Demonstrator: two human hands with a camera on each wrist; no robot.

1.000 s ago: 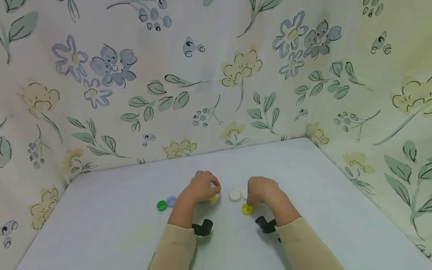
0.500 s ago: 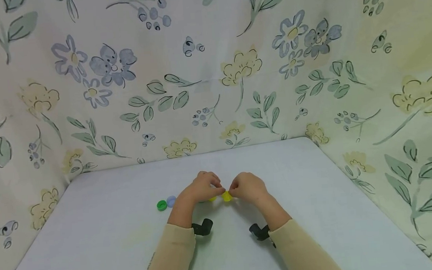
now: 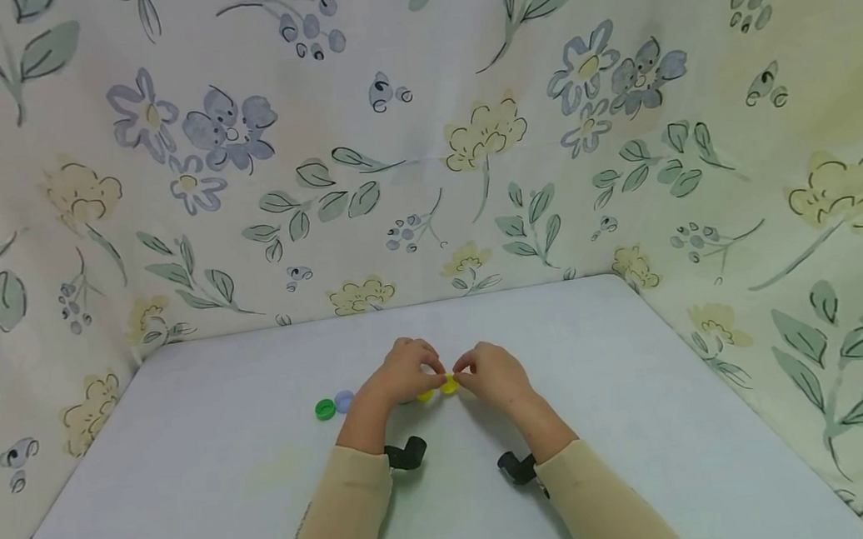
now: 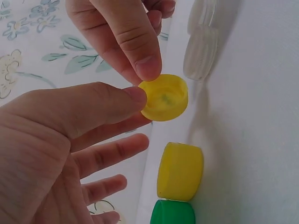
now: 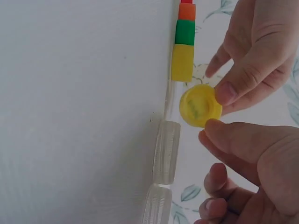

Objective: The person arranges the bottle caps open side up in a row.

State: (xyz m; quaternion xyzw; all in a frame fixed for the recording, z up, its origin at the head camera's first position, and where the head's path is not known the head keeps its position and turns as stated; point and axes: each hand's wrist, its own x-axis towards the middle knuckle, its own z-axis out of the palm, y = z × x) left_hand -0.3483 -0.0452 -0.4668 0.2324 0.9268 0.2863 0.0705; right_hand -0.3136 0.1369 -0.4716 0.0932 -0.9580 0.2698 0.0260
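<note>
My left hand and right hand meet over the table, fingertips close together. Between them is a yellow bottle cap, held above the tabletop with its hollow side showing. In the left wrist view the left thumb and forefinger pinch one edge of it. The right thumb and forefinger pinch a neighbouring edge, as the right wrist view also shows. A second yellow cap stands on the table near the left hand, beside a green cap. Clear whitish caps stand close by, hidden behind the hands in the head view.
The standing caps form a row, with orange and red ones beyond the green. A green cap and a light blue cap lie at the row's left end. Floral cloth hangs behind the white table.
My right hand has brought the yellow cap from beside the white caps leftward to my left hand. The left fingers have closed in on it, and the cap has risen slightly.
</note>
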